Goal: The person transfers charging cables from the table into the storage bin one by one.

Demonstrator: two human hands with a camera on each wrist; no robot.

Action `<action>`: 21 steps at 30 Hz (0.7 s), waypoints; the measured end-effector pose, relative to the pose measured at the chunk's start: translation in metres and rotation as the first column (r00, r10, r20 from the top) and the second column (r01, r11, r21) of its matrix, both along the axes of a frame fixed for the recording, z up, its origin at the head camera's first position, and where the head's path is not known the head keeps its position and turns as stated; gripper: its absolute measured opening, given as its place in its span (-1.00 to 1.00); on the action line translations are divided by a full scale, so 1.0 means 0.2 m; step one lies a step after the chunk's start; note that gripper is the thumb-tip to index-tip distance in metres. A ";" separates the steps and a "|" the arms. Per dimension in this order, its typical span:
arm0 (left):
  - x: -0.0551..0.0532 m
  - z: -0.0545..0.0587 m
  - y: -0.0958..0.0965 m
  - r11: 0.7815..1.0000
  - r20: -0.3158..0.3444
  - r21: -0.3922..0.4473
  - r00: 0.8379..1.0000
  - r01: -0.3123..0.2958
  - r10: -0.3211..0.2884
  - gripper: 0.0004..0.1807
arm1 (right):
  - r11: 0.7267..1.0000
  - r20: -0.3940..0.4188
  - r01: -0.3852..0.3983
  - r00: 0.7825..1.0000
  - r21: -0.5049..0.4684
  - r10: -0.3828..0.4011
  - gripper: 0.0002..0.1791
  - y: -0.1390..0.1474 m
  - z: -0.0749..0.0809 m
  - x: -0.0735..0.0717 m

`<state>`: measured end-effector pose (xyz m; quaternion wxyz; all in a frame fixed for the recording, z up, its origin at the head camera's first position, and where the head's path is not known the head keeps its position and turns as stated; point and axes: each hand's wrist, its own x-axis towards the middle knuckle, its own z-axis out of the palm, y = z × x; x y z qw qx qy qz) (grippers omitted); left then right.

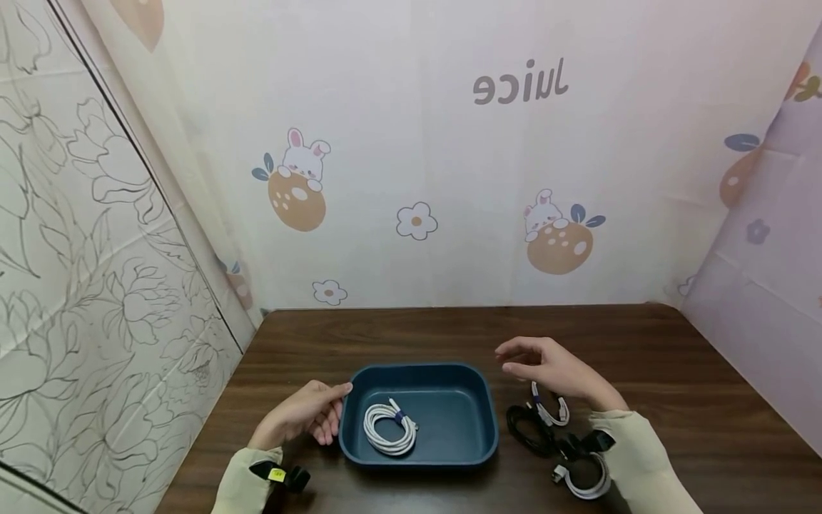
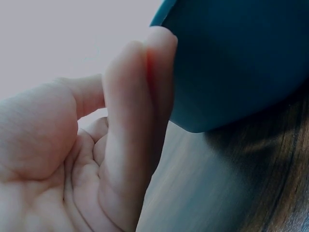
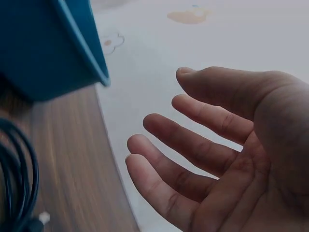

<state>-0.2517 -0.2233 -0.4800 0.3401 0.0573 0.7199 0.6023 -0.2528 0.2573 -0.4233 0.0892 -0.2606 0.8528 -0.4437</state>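
A dark blue rectangular tray (image 1: 449, 460) stands on the table with a coiled white cable (image 1: 385, 446), bound by a blue tie, lying in its left part. My left hand (image 1: 307, 414) holds the tray's left edge, thumb at the rim and fingers bent against the outer wall; in the left wrist view the fingertips (image 2: 163, 38) meet the blue side. Nothing is in my right hand (image 1: 552, 368), which hovers right of the tray with fingers apart and slightly bent. Below it lie a black cable coil (image 1: 523, 428) and a short white cable (image 1: 561, 412).
Another white cable coil (image 1: 597, 485) lies near the right sleeve. The dark wooden table (image 1: 411, 332) ends at a patterned curtain (image 1: 417, 157) behind, and a flower-print sheet (image 1: 109, 285) hangs at the left.
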 end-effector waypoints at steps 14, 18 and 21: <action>0.00 0.01 0.01 1.000 0.001 0.002 1.000 0.004 -0.004 -0.40 | 0.979 -0.049 0.205 0.978 0.004 -0.204 -0.65 0.20 -0.08 0.02; 0.00 0.00 0.01 1.000 -0.003 0.004 1.000 -0.003 0.003 -0.40 | 0.970 -0.053 0.244 0.969 0.011 -0.243 -0.64 0.26 -0.10 0.03; 0.00 -0.01 0.01 1.000 0.002 -0.003 1.000 -0.007 0.008 -0.40 | 0.968 -0.025 0.252 0.968 0.008 -0.251 -0.60 0.31 -0.12 0.04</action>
